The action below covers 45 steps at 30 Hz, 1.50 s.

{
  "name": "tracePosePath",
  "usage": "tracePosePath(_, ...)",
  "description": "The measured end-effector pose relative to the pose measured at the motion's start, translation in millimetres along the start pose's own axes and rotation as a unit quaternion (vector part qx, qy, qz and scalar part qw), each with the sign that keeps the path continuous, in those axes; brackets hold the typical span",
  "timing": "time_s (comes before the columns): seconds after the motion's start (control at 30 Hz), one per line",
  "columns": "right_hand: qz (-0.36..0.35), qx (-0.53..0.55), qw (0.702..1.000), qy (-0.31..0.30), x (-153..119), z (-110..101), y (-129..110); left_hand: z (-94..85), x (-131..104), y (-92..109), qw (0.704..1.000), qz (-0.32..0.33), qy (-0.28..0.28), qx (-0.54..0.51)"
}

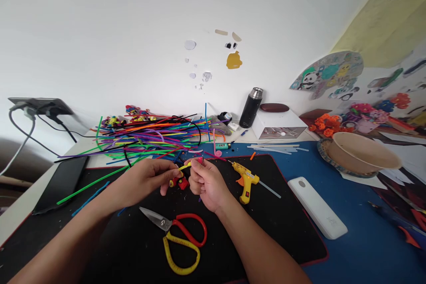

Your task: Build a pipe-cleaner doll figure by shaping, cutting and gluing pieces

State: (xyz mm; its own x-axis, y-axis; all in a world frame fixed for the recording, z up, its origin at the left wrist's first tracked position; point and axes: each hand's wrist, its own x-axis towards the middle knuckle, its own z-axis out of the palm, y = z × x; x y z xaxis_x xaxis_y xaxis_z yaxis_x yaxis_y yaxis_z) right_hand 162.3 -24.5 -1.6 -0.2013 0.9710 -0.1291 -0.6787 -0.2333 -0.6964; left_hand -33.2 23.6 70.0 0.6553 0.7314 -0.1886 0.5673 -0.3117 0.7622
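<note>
My left hand (146, 182) and my right hand (209, 186) meet over a black mat. A short yellow pipe cleaner (185, 167) runs between them, its left end pinched by my left fingers and its other end by my right thumb and fingers. A small red bit (200, 159) shows at the tip of my right thumb; how it joins the yellow piece is hidden. Just under the fingers is a small red and yellow fuzzy shape (182, 183), partly covered. Nearer to me lie scissors (173, 226) with one red and one yellow handle, blades pointing left.
A heap of coloured pipe cleaners (149, 135) spreads along the wall. Right of my hands lies a yellow glue gun (245, 179), with glue sticks (279, 147) behind it. Farther right are a white power bank (317, 207) and a round bowl (366, 153). A black bottle (251, 108) stands behind.
</note>
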Motion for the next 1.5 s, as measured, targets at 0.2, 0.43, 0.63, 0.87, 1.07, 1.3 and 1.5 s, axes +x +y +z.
tracePosePath(0.2, 0.0, 0.004, 1.0, 0.007, 2.2, -0.6, 1.0, -0.3, -2.5, -2.4, 1.0, -0.002, -0.007, -0.011)
tracePosePath(0.43, -0.001, -0.008, 1.0, -0.006, 0.3, -0.6, 1.0, -2.1, -3.5, 1.4, 1.0, -0.009, -0.003, -0.002)
tracePosePath(0.63, -0.015, -0.015, 1.0, 0.004, 0.1, 0.5, 1.3, -2.3, -3.5, 1.5, 1.0, -0.01, -0.004, 0.005)
tracePosePath(0.87, -0.02, -0.02, 1.0, 0.002, -0.6, 0.7, 2.3, 0.6, -2.4, -4.1, 0.999, -0.001, -0.031, -0.011)
tracePosePath(1.07, -0.012, -0.019, 1.0, -0.009, -2.1, 3.5, 2.2, 6.1, -2.9, -3.6, 0.999, 0.004, -0.02, -0.045)
tracePosePath(1.3, -0.026, -0.042, 0.999, -0.02, -1.1, 2.0, 4.1, 5.0, -0.9, -4.5, 1.0, 0.009, 0.002, -0.022)
tracePosePath(1.5, -0.078, -0.186, 0.98, 0.001, 3.5, -1.2, 4.5, -9.4, -8.2, 1.0, 0.999, 0.014, 0.032, -0.027)
